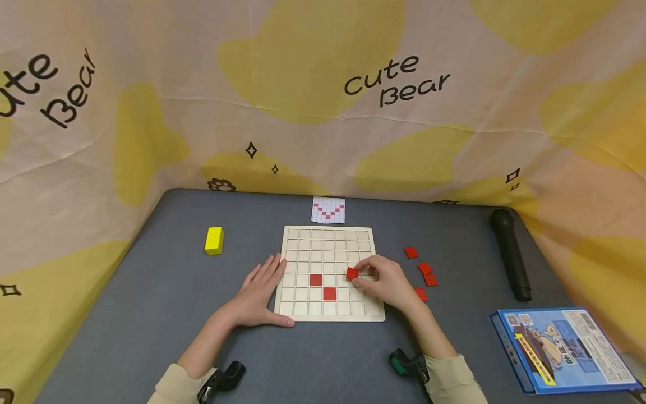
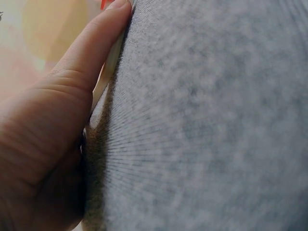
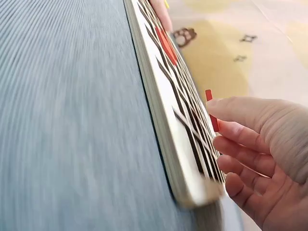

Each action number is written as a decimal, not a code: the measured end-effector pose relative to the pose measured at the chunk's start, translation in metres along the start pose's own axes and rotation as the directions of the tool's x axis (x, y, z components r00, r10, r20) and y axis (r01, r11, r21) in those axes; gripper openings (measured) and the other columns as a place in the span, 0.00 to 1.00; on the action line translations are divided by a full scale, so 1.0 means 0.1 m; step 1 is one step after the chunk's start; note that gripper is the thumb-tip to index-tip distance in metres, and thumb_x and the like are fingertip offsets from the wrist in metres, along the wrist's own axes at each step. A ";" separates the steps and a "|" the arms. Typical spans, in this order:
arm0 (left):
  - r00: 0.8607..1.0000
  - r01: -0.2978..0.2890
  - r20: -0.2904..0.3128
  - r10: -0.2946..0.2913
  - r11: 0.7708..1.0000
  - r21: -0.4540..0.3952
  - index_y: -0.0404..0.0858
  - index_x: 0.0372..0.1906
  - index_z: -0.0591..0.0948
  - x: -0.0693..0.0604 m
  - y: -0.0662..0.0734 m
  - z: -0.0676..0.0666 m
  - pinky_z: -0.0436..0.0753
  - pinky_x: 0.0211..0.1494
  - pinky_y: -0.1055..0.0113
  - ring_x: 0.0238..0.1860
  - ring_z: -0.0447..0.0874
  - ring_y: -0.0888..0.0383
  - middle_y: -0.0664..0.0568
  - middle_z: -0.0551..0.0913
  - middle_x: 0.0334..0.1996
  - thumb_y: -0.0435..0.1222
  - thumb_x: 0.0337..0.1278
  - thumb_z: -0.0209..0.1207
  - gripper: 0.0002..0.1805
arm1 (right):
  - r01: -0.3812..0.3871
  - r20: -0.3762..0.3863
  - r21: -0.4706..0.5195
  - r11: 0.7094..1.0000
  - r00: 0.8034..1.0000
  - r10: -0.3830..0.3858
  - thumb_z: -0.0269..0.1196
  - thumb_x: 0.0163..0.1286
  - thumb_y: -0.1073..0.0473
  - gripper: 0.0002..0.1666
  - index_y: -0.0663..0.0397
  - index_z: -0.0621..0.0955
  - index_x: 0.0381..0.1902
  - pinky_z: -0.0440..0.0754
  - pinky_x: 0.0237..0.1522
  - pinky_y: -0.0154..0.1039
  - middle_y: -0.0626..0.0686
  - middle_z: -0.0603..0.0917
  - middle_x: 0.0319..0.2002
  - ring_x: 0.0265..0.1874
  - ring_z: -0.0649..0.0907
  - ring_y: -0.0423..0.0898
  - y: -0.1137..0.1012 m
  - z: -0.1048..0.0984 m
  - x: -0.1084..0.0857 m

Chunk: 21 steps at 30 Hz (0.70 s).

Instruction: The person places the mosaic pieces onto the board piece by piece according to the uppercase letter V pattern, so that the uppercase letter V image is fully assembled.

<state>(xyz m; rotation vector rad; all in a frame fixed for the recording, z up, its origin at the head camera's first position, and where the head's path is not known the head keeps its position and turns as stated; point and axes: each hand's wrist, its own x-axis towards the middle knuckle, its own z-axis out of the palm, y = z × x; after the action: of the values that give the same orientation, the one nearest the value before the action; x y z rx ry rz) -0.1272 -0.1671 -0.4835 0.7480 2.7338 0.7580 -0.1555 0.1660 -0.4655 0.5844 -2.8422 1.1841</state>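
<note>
A pale grid board lies on the grey table, with one red tile and another red tile in its cells. The left hand rests with straight fingers along the board's left edge, its thumb at the lower left corner; the left wrist view shows this thumb close up. Over the right part of the board, the right hand pinches a red tile between thumb and index finger. In the right wrist view that tile stands on edge, above the board's surface.
Several loose red tiles lie right of the board. Behind it is a small pattern card. A yellow block stands at the left. Far right are a black microphone and a blue box.
</note>
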 end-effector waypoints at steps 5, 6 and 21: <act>1.000 -0.001 -0.005 0.001 1.000 -0.005 0.32 0.77 0.46 0.00 0.00 0.01 0.39 0.73 0.47 0.77 0.35 0.45 0.41 0.40 0.78 0.66 0.35 0.70 0.71 | 0.033 0.029 0.006 0.999 0.999 -0.033 0.73 0.57 0.55 0.12 0.46 0.86 0.39 0.76 0.39 0.39 0.43 0.82 0.35 0.35 0.77 0.41 -0.12 0.16 0.12; 1.000 0.000 -0.005 0.000 1.000 -0.005 0.32 0.77 0.46 0.00 -0.01 0.01 0.39 0.73 0.47 0.77 0.35 0.45 0.41 0.40 0.78 0.66 0.35 0.70 0.71 | 0.034 0.035 0.005 0.999 0.999 -0.034 0.73 0.57 0.55 0.12 0.46 0.85 0.39 0.76 0.39 0.39 0.43 0.82 0.35 0.35 0.77 0.41 -0.14 0.19 0.14; 1.000 0.000 -0.004 0.000 1.000 -0.011 0.32 0.77 0.46 0.00 0.01 -0.01 0.40 0.73 0.46 0.77 0.35 0.45 0.40 0.40 0.78 0.66 0.37 0.69 0.70 | 0.097 0.036 -0.027 0.995 0.995 -0.096 0.70 0.59 0.56 0.12 0.52 0.86 0.41 0.75 0.43 0.39 0.48 0.84 0.38 0.37 0.78 0.43 -0.52 0.63 0.50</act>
<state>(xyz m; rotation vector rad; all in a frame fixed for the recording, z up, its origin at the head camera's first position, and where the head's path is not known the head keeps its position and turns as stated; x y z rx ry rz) -0.1267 -0.1671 -0.4826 0.7447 2.7311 0.7742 -0.1752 0.0720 -0.4676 0.7389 -2.8182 1.1264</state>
